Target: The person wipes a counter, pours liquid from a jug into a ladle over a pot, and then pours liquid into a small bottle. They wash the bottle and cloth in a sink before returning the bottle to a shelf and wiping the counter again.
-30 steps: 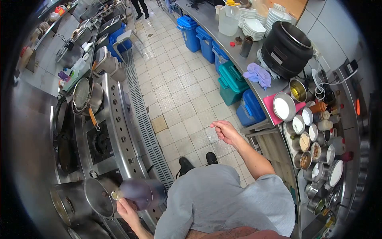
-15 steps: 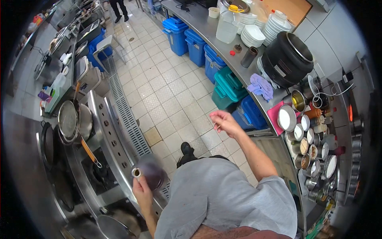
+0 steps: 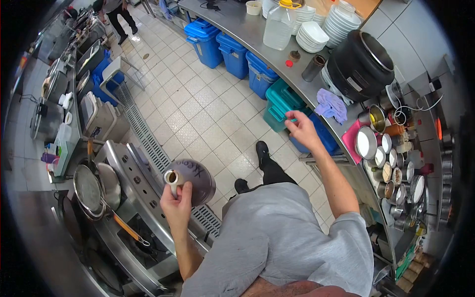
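Note:
My left hand [image 3: 176, 204] grips the neck handle of a large plastic jug [image 3: 200, 184] with dark contents and handwriting on its side. The jug's mouth [image 3: 171, 176] is uncapped and faces up toward me. It is held between the stove and my body. My right hand [image 3: 303, 129] is in the air in front of the counter, above the blue and teal bins. Its fingers are partly bent and apart, and I see nothing in them. Nearest it on the counter lies a crumpled purple cloth [image 3: 331, 105].
A steel counter [image 3: 242, 37] on the right holds a clear jug [image 3: 282, 27], a red cap [image 3: 289, 64], stacked plates [image 3: 311, 37], a black soup warmer [image 3: 358, 69] and several seasoning pots. Left is a stove [image 3: 131, 168] with strainers [image 3: 89, 190]. Another person [image 3: 121, 20] stands far back.
The view has shifted forward along the aisle. The jug has come into clearer view, still in my left hand. My right hand is nearer the counter, its fingers less curled.

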### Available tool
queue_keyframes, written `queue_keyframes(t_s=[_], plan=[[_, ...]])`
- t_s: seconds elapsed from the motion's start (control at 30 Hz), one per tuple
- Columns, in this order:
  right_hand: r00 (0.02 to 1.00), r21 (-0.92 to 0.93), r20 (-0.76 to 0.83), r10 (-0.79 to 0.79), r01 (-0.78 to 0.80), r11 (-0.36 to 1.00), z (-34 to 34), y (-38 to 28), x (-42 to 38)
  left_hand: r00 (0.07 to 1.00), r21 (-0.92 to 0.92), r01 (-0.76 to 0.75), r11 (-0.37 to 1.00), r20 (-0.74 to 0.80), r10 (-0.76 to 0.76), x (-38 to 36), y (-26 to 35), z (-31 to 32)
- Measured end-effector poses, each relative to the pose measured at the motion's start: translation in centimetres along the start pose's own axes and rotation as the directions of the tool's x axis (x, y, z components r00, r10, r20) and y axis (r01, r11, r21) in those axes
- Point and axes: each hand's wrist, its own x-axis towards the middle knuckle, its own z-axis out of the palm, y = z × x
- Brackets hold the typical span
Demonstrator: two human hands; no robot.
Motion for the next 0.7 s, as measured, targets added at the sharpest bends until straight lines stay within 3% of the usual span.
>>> queue_keyframes(t_s=[0.03, 0.23, 0.3, 0.33, 0.37, 0.43, 0.5, 0.57, 0.6, 0.63, 0.7], plan=[[0.992, -0.084, -0.049, -0.112, 0.108, 0.991, -0.1, 1.3, 1.5, 1.0, 0.0, -0.025, 1.0, -0.002, 0.025, 1.1, 0.4, 0.3], [0.974, -0.173, -0.113, -0.197, 0.175, 0.969, -1.3, 3.6, 9.9, 1.0, -0.013, -0.009, 1.0, -0.015, 0.008, 6.9, 4.2, 1.8], [0.954, -0.17, -0.142, -0.263, 0.238, 0.956, -1.4, 5.1, 14.1, 0.997, 0.102, -0.003, 0.995, -0.079, 0.011, 8.2, 5.2, 2.5], [0.979, -0.119, -0.11, -0.171, 0.158, 0.98, -1.7, 5.5, 16.1, 0.994, 0.09, 0.025, 0.996, -0.106, -0.015, 8.7, 5.8, 2.8], [0.977, -0.106, -0.102, -0.185, 0.174, 0.979, -1.6, 6.9, 17.8, 0.992, 0.096, 0.019, 0.995, -0.125, -0.006, 9.0, 6.2, 3.0], [0.905, -0.362, -0.223, -0.361, 0.267, 0.893, -1.7, 9.9, 22.3, 0.967, 0.151, 0.121, 0.981, -0.242, -0.082, 10.3, 6.4, 3.8], [0.927, -0.28, -0.224, -0.3, 0.234, 0.931, -2.1, 10.2, 25.2, 0.945, 0.076, 0.142, 0.987, -0.307, -0.112, 11.4, 6.6, 4.8], [0.934, -0.375, -0.203, -0.292, 0.202, 0.905, -2.2, 12.1, 27.6, 0.946, 0.077, 0.157, 0.985, -0.3, -0.127, 12.5, 5.8, 4.8], [0.941, -0.365, -0.202, -0.272, 0.186, 0.912, -2.0, 12.4, 28.1, 0.95, 0.168, 0.135, 0.977, -0.301, -0.079, 13.1, 6.1, 5.3], [0.944, -0.361, -0.206, -0.259, 0.172, 0.916, -2.1, 12.5, 28.7, 0.944, 0.08, 0.199, 0.977, -0.283, -0.169, 13.7, 5.2, 5.2], [0.97, -0.376, -0.168, -0.176, 0.102, 0.921, -2.0, 13.4, 29.8, 0.937, 0.093, 0.234, 0.968, -0.288, -0.199, 15.2, 4.9, 5.6]])
